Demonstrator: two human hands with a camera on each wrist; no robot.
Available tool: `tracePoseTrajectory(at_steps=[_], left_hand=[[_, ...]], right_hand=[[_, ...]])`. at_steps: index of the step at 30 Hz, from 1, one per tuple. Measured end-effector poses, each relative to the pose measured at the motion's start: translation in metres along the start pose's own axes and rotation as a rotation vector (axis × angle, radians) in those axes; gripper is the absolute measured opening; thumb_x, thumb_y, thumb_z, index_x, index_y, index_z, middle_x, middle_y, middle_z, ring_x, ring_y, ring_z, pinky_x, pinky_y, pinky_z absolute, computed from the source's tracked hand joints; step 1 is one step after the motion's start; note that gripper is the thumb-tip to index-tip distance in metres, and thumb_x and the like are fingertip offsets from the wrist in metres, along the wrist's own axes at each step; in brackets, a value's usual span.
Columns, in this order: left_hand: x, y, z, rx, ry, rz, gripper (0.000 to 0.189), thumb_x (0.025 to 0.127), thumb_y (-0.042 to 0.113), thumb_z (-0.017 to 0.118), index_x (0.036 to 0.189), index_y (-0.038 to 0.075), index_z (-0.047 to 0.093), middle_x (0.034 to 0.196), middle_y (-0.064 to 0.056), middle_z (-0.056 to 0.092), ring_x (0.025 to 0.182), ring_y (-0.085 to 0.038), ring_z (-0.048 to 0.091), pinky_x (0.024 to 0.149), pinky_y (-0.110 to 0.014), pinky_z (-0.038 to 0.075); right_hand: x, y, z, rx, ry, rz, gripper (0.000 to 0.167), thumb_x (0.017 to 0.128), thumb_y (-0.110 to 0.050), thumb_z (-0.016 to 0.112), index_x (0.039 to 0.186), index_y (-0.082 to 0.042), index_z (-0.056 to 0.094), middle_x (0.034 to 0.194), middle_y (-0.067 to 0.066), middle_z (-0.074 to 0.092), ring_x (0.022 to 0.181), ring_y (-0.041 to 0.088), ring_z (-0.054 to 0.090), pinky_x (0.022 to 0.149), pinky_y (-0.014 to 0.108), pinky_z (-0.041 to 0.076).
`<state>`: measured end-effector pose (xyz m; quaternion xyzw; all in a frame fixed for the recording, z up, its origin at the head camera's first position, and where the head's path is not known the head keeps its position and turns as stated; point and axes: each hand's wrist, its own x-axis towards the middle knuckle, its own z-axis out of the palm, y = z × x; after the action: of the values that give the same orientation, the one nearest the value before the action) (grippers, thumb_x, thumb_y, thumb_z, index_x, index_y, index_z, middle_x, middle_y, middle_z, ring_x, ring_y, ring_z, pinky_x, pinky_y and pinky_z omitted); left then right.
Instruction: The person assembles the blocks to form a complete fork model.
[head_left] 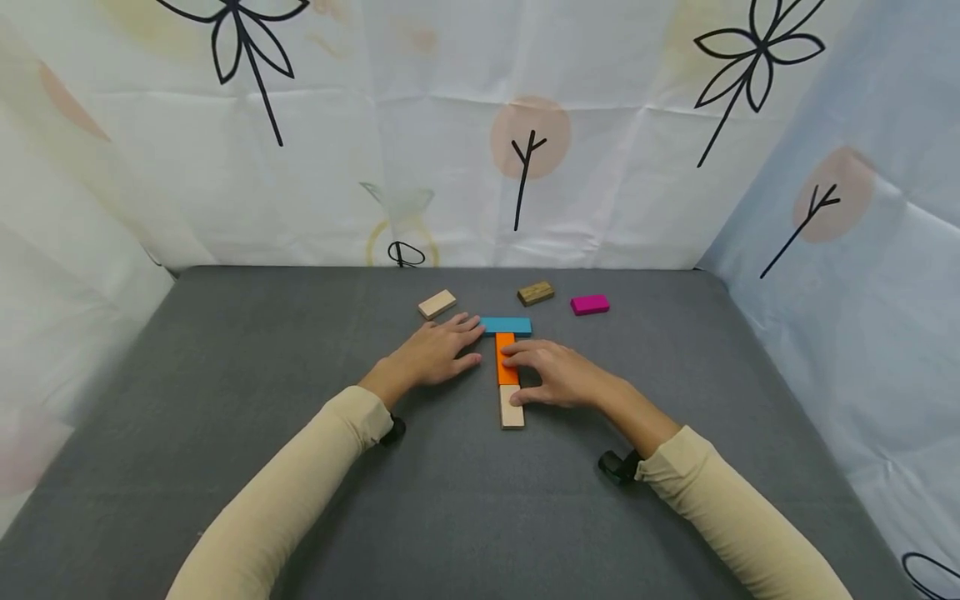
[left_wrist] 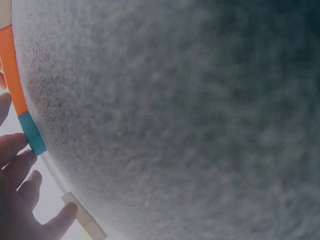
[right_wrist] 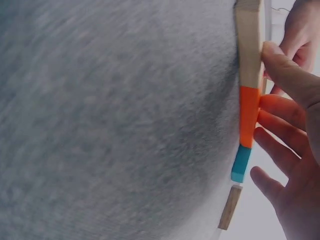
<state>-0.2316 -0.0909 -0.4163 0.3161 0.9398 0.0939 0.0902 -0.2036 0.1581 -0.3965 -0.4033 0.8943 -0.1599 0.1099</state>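
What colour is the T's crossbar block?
The crossbar block is blue, clearest in the head view.

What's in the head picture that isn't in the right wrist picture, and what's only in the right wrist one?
Only the head view shows the pink block, the right sleeve and the black flower drawings.

Only the right wrist view shows the long side of the orange block close up, with the right hand seen from low down.

Both show that hand, the orange block, the blue block, the brown block and the pale block touching the orange one.
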Motion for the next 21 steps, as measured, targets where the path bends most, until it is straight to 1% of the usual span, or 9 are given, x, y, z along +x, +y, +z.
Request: tracePoseTrajectory(at_steps=[10, 16, 21], left_hand=[[0.0016, -0.0028, 0.0025, -0.008, 0.001, 0.013, 0.063, 0.105, 0.041, 0.048, 0.156, 0.009, 0.032, 0.162, -0.009, 0.027, 0.150, -0.027, 0.024, 0.115, -0.055, 0.027], [0.0011, -0.0034, 0.0027, -0.016, 0.001, 0.025, 0.062, 0.105, 0.041, 0.048, 0.156, 0.009, 0.032, 0.162, -0.010, 0.027, 0.150, -0.027, 0.024, 0.114, -0.056, 0.028], [0.0019, -0.0044, 0.0029, -0.017, -0.005, 0.018, 0.063, 0.105, 0.041, 0.048, 0.157, 0.010, 0.032, 0.162, -0.009, 0.027, 0.150, -0.027, 0.023, 0.114, -0.056, 0.027]], right_hand=[[0.0032, -0.0009, -0.0022, -0.016, 0.000, 0.011, 0.059, 0.088, -0.041, 0.076, 0.132, -0.003, 0.064, 0.146, 0.013, 0.052, 0.134, 0.034, 0.047, 0.109, 0.053, 0.037], [0.0031, 0.0008, -0.0026, 0.009, 0.008, 0.014, 0.061, 0.086, -0.039, 0.078, 0.134, -0.004, 0.063, 0.152, 0.013, 0.045, 0.138, 0.035, 0.044, 0.109, 0.054, 0.037], [0.0050, 0.0039, -0.0025, 0.003, -0.004, 0.014, 0.059, 0.088, -0.039, 0.076, 0.133, -0.003, 0.064, 0.148, 0.013, 0.050, 0.136, 0.034, 0.046, 0.109, 0.054, 0.037]])
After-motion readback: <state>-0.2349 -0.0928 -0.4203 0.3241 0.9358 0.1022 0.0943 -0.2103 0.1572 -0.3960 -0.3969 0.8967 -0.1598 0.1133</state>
